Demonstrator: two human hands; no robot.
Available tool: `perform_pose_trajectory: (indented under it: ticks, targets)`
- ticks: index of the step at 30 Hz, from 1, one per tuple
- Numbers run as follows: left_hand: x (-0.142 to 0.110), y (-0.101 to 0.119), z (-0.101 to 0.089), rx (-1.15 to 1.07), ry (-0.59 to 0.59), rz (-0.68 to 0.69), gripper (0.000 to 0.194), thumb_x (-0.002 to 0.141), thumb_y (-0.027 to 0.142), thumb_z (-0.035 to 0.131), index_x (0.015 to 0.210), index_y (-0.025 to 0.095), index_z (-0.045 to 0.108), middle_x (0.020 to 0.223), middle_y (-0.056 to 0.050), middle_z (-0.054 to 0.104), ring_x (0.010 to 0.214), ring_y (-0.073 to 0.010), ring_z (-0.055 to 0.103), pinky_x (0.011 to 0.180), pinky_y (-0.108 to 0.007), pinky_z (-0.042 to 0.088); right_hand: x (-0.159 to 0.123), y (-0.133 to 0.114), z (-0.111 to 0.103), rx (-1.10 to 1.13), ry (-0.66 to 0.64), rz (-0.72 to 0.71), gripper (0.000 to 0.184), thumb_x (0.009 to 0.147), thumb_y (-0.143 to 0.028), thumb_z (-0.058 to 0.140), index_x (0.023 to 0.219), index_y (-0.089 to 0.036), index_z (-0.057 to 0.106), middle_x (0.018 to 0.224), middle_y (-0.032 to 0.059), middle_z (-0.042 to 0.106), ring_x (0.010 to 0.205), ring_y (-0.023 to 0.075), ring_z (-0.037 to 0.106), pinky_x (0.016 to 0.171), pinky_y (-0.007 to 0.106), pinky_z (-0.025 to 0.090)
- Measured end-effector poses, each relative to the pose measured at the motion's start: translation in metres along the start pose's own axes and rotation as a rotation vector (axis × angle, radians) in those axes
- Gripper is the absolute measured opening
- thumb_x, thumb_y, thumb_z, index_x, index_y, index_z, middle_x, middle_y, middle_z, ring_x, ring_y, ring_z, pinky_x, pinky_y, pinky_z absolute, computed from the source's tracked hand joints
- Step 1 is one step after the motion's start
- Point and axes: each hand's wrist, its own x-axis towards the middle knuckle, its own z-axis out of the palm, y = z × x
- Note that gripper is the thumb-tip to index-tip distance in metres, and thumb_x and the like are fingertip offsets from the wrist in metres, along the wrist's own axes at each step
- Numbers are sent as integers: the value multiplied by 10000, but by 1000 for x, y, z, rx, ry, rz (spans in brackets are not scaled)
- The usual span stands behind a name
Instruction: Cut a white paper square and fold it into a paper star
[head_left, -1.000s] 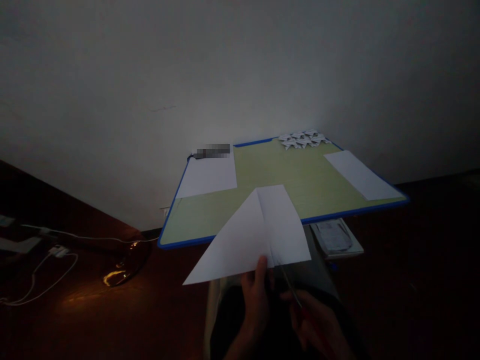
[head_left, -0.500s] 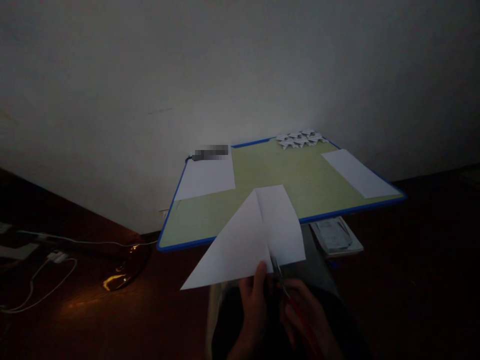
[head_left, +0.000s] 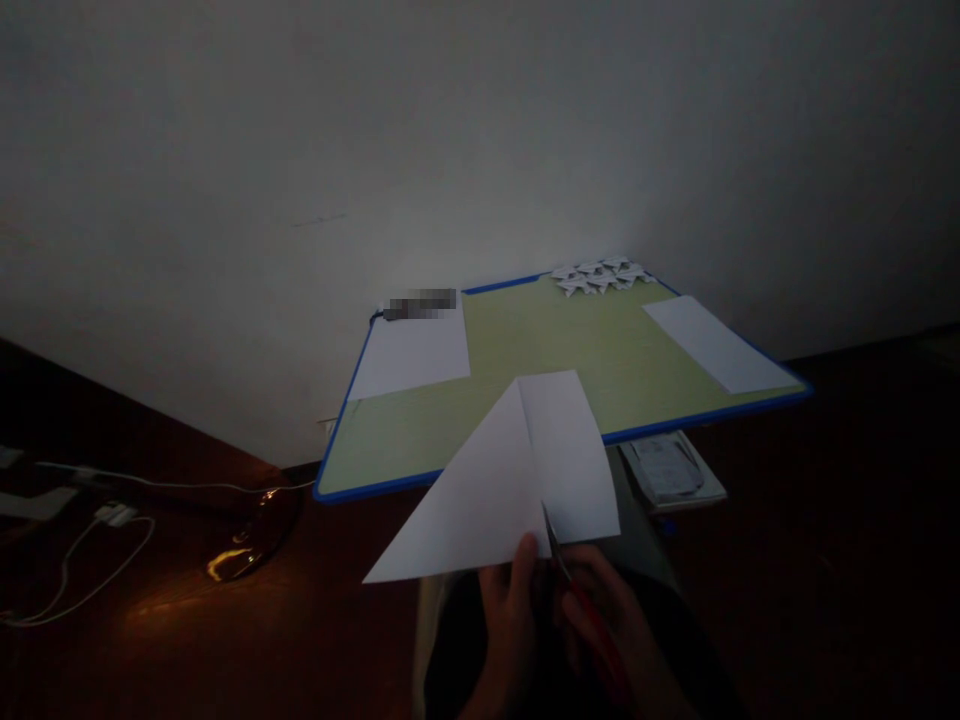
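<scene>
A white sheet of paper, with a slanted left edge and a crease line down it, is held over the near edge of the table. My left hand pinches its lower edge, thumb on top. In my right hand are scissors with red handles, the fingers wrapped round them. The scissor blades lie at the lower part of the paper along the crease, just right of my left thumb. Part of the right-hand fingers is dark and hard to make out.
On the green table with a blue rim lie a white sheet at left, a folded white sheet at right and several folded paper pieces at the back. A booklet shows below the table edge. White cables run at left.
The paper has shifted slightly right and down. The scissor blades have moved a little up along the crease, and the strip of paper right of them now sits closer to the blades.
</scene>
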Motion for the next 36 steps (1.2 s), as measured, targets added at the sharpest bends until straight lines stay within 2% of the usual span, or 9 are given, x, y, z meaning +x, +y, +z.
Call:
perform_pose_trajectory:
  ticks: [4, 6, 9, 12, 15, 18, 20, 31, 36]
  targets:
    - [0, -10, -6, 18, -90, -71, 602, 656, 690, 901, 834, 151, 703, 464, 66, 516, 356, -93, 431, 366, -211, 368, 3, -9, 1, -15, -16, 9, 497, 885, -667, 763, 1033, -207, 650, 769, 8, 691, 601, 135, 631, 547, 234, 496]
    - [0, -12, -8, 34, -92, -62, 600, 652, 681, 910, 835, 144, 719, 503, 37, 577, 386, -108, 485, 388, -221, 410, 4, -11, 1, -43, 1, 10, 503, 888, -677, 753, 1037, -207, 653, 756, 7, 694, 612, 139, 624, 548, 233, 485]
    - [-1, -12, -10, 45, -18, 5, 582, 660, 623, 936, 931, 133, 778, 743, -68, 768, 634, -201, 711, 569, -265, 568, 4, -12, 1, -91, 31, -51, 480, 902, -659, 749, 1059, -216, 655, 785, 2, 689, 659, 144, 629, 591, 241, 499]
    - [-2, -11, -10, 40, -7, 17, 580, 665, 580, 952, 994, 126, 801, 947, -133, 827, 875, -277, 782, 753, -323, 624, 3, -13, 2, -103, 55, -89, 475, 902, -638, 760, 1109, -227, 641, 850, 14, 710, 704, 157, 653, 625, 258, 515]
    - [-3, -11, -9, 3, -18, -25, 598, 630, 588, 966, 960, 121, 792, 847, -108, 807, 769, -259, 761, 672, -324, 609, 3, -10, 2, -86, 81, -91, 483, 891, -633, 775, 1113, -233, 619, 875, 22, 730, 690, 156, 653, 617, 259, 512]
    - [-4, -9, -7, -50, 16, -78, 648, 574, 649, 966, 897, 129, 753, 655, -28, 709, 594, -190, 670, 524, -262, 513, 3, -6, 0, -64, 69, -108, 452, 913, -603, 767, 1116, -234, 604, 843, 10, 714, 689, 156, 653, 606, 253, 503]
    - [-4, -5, -6, -61, 34, -87, 636, 581, 658, 958, 863, 140, 721, 609, 4, 653, 549, -160, 622, 477, -232, 446, 3, -4, -1, -60, 49, -109, 421, 941, -579, 747, 1131, -236, 597, 831, 2, 702, 694, 154, 647, 604, 247, 497]
    - [-6, 5, -4, 39, -48, -94, 614, 578, 661, 954, 783, 147, 690, 575, 29, 573, 533, -125, 528, 494, -235, 442, 2, -6, 1, -80, 57, -117, 464, 937, -612, 737, 1155, -233, 581, 839, 14, 725, 682, 147, 639, 594, 238, 495]
    - [-7, 7, -4, 55, -52, -94, 633, 570, 701, 940, 711, 152, 659, 540, 44, 518, 503, -105, 471, 470, -223, 404, 1, -9, 2, -72, 63, -98, 452, 930, -605, 752, 1131, -231, 598, 803, -11, 679, 659, 131, 622, 575, 227, 471]
